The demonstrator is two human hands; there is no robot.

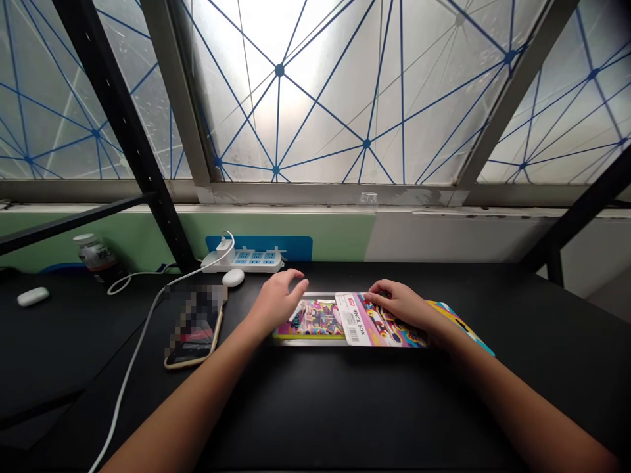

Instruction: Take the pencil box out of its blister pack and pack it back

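Observation:
A colourful pencil box [318, 318] with a yellow-green near edge lies flat on the black desk, with silvery strips along its long sides. Over its right part sits a printed cardboard sleeve [355, 320] reading "PENCIL BOX", with a barcode. My right hand [401, 303] grips this sleeve near its far edge, the fingers bent and partly hidden. Above the box's left end is my left hand [279, 299], fingers and thumb apart, holding nothing. A yellow and blue printed piece [461, 322] sticks out beyond my right wrist; where it joins is hidden.
Left of my left forearm lies a phone [200, 335]. A white cable [142, 341] runs from the power strip [256, 259] across the desk [345, 407]. Two small white cases [233, 278] and a tilted bottle [101, 259] are also there. Black frame bars [128, 131] slant before the window.

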